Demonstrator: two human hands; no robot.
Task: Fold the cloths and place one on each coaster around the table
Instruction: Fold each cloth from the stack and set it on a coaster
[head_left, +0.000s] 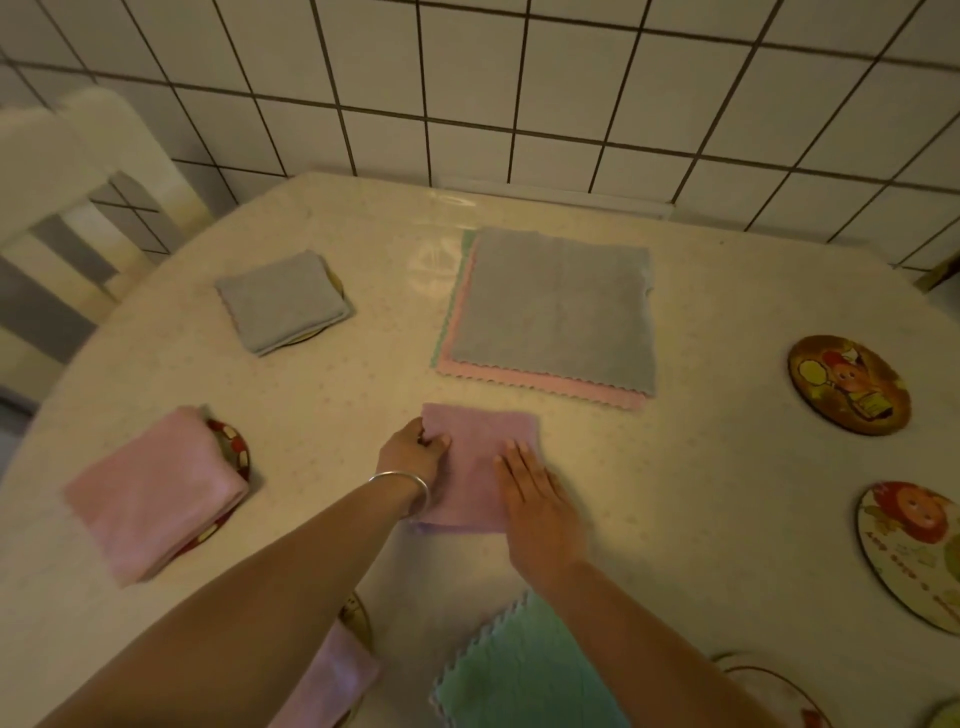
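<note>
Your left hand (415, 457) pinches the folded purple cloth (475, 467) at its left edge. Your right hand (535, 504) presses it flat, fingers straight.

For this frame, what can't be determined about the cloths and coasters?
- Stack of flat unfolded cloths, head view: grey top sheet hides the count beneath; only pink and green edges show.
- Round coaster under folded grey cloth: its design is covered.
- Round coasters at lower right: cut by the frame edge.
- Pale pink cloth at bottom: left arm hides it.
</note>
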